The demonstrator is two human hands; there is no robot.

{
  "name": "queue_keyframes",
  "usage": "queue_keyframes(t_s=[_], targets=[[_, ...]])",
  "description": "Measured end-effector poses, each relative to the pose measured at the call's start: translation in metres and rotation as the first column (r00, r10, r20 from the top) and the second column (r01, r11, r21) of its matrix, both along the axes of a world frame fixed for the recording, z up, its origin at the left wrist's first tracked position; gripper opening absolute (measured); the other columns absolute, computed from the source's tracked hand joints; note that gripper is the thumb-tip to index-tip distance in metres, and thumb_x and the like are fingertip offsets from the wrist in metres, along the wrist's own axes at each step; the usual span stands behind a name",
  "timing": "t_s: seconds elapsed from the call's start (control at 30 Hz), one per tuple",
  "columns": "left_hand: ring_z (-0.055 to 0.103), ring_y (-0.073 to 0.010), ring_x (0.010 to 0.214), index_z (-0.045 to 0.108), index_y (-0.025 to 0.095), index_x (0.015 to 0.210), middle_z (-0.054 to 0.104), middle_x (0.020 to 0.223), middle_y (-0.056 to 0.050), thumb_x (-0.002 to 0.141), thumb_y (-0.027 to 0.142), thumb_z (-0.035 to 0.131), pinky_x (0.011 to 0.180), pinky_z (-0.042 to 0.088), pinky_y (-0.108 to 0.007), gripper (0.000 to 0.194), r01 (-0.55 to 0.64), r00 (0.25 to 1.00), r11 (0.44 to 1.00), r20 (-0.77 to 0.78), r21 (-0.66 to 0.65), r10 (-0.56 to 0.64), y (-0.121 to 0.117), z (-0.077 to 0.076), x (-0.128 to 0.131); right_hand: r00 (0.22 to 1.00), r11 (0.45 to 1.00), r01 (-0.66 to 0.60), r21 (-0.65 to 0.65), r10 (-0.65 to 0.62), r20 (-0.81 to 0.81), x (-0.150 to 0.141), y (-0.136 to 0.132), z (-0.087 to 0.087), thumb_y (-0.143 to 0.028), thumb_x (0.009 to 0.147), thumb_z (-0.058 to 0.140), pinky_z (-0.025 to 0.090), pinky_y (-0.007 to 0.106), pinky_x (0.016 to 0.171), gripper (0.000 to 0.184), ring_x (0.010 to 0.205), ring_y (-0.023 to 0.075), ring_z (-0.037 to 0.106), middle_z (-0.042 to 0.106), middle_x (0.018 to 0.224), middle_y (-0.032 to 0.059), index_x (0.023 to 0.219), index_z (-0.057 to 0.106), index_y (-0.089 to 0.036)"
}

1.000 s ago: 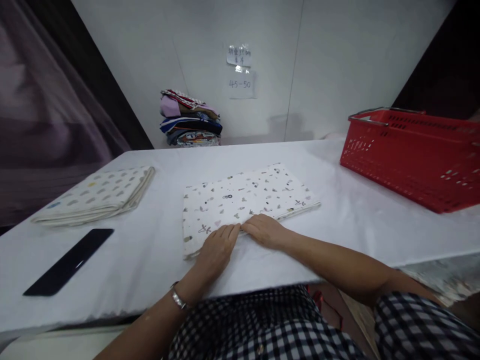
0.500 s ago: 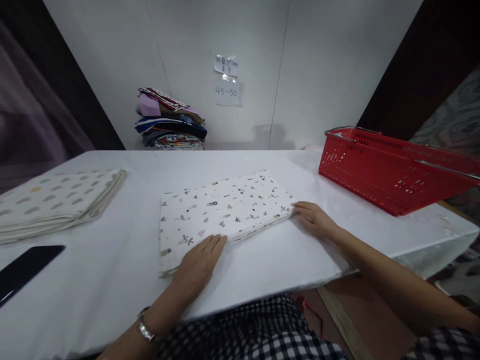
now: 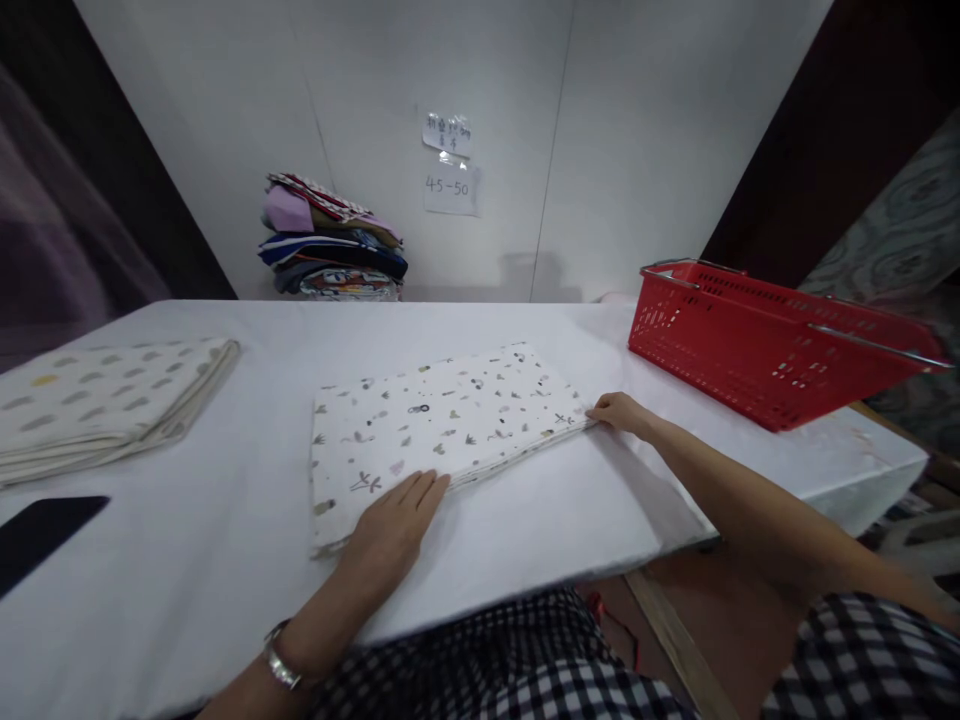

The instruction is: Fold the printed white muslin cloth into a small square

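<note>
A folded white cloth point(image 3: 450, 410) printed with small plants and animals lies flat on the white-covered table point(image 3: 525, 540). My left hand point(image 3: 397, 515) rests flat on its near edge, fingers stretched out over the print. At the near right corner, my right hand point(image 3: 619, 412) is closed, with the cloth's layered corner pinched between thumb and fingers. The cloth's layers show along the near edge between my hands.
Another folded cloth point(image 3: 112, 395) with grey spots lies at the left, above a dark flat object point(image 3: 45, 535). A stack of folded fabrics point(image 3: 334, 240) stands against the back wall. A red basket point(image 3: 772, 345) sits at the right. Paper notes point(image 3: 451, 188) hang on the wall.
My right hand has gone from lying with fingers on the cloth's right corner to pinching it. The left hand stays in place on the cloth. The view has shifted slightly.
</note>
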State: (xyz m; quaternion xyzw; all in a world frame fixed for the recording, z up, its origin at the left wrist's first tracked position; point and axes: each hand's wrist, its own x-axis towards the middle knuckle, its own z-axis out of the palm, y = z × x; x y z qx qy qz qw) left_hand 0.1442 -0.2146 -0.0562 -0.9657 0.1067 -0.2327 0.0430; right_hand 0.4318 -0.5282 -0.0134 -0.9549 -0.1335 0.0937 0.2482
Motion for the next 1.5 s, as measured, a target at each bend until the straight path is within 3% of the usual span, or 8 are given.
queue_keyframes(t_s=[0.17,0.33,0.57,0.77,1.1,1.5], targets=[[0.057,-0.0221,0.111,0.055,0.015,0.122,0.060,0.123,-0.010,0.079,-0.003,0.029,0.089,0.051,-0.038,0.054,-0.004,1.000,0.999,-0.026,-0.034,0.003,0.002,-0.003,0.000,0.999,1.000,0.008,-0.010,-0.007,0.045,0.001,0.001,0.001,-0.036,0.076,0.056,0.037,0.020,0.052,0.024,0.061,0.0114,0.053,0.063,0.068,0.0022,0.078,0.066,-0.014],[0.057,-0.0225,0.111,0.056,0.016,0.122,0.059,0.123,-0.011,0.079,-0.003,0.029,0.089,0.050,-0.039,0.054,0.000,1.000,0.996,-0.025,-0.084,-0.002,0.004,-0.007,0.000,0.997,0.990,-0.026,-0.138,0.036,0.075,-0.006,0.000,-0.001,-0.038,0.077,0.056,0.036,0.022,0.054,0.025,0.063,0.0134,0.055,0.064,0.067,0.0017,0.075,0.069,-0.017],[0.057,-0.0228,0.111,0.056,0.015,0.121,0.060,0.122,-0.010,0.076,-0.005,0.029,0.089,0.051,-0.039,0.057,-0.019,0.999,0.998,-0.034,-0.057,0.017,0.002,-0.005,0.000,0.977,0.950,-0.063,-0.305,0.121,0.175,-0.015,0.007,0.008,-0.033,0.080,0.054,0.034,0.023,0.060,0.021,0.079,0.0162,0.058,0.068,0.089,0.0037,0.090,0.069,-0.022],[0.058,-0.0226,0.110,0.057,0.015,0.120,0.061,0.121,-0.010,0.074,-0.006,0.029,0.088,0.051,-0.038,0.058,-0.021,0.999,1.000,-0.024,-0.023,0.021,-0.001,0.000,-0.001,0.973,0.919,-0.038,-0.392,0.123,0.194,-0.017,0.012,0.010,-0.029,0.078,0.054,0.031,0.024,0.057,0.015,0.077,0.0174,0.057,0.066,0.085,0.0049,0.082,0.065,-0.020],[0.056,-0.0234,0.113,0.056,0.017,0.121,0.059,0.124,-0.009,0.078,-0.004,0.028,0.090,0.051,-0.042,0.055,-0.046,0.997,0.992,-0.070,-0.121,0.038,-0.002,0.000,-0.002,0.973,0.935,-0.036,-0.353,0.114,0.203,-0.014,0.017,0.024,-0.024,0.078,0.050,0.031,0.023,0.055,0.014,0.071,0.0156,0.055,0.064,0.081,0.0055,0.084,0.061,-0.018],[0.056,-0.0209,0.114,0.056,0.018,0.123,0.058,0.124,-0.008,0.077,-0.003,0.029,0.092,0.050,-0.040,0.057,-0.039,0.998,0.987,-0.060,-0.156,0.030,0.001,-0.006,-0.001,0.999,0.956,-0.035,-0.293,0.032,-0.016,0.001,0.014,0.007,-0.031,0.076,0.058,0.037,0.021,0.050,0.020,0.051,0.0119,0.053,0.061,0.058,0.0013,0.082,0.065,-0.014]])
